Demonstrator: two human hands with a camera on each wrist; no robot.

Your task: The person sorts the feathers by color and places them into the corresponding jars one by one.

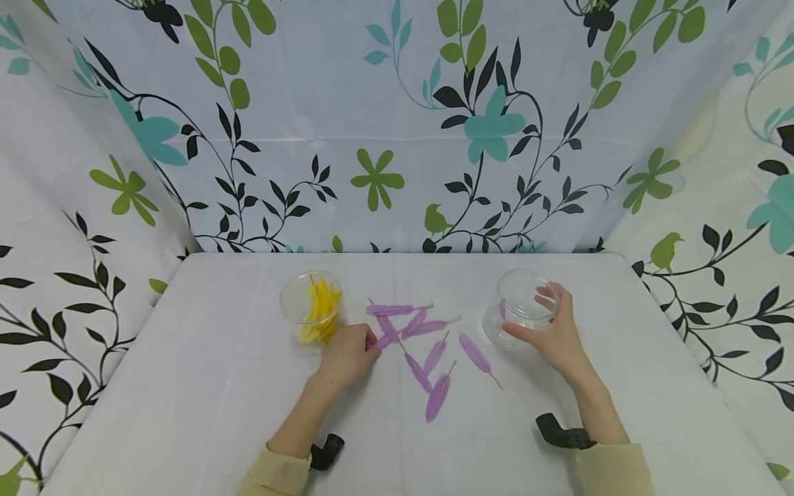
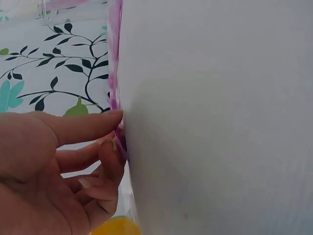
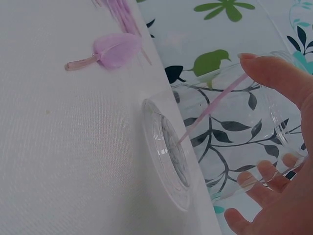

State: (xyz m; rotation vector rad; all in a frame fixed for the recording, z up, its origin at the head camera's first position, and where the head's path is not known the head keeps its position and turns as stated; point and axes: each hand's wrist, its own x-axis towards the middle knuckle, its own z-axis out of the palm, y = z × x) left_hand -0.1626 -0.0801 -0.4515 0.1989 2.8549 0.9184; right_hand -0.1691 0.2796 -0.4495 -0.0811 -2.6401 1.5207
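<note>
My left hand [image 1: 347, 355] is low over the white table, pinching the end of a purple feather [image 1: 387, 339] between thumb and fingertips. In the left wrist view, the feather is seen edge-on along the tabletop. My right hand [image 1: 563, 341] holds a clear cup [image 1: 520, 303] that stands upright on a round foot, thumb on the near side and fingers round the far side. Inside that cup leans one purple feather [image 3: 210, 108]. Several more purple feathers [image 1: 438, 398] lie scattered between the hands. Just beyond my left hand, a second clear cup [image 1: 291, 297] contains yellow feathers [image 1: 322, 303].
The table [image 1: 186, 386] has a white cover, and its far edge meets a hanging cloth [image 1: 310, 103] printed with leaves and flowers. Similar cloth hangs at both sides. Black wrist mounts [image 1: 561, 432] stick out near both sleeves.
</note>
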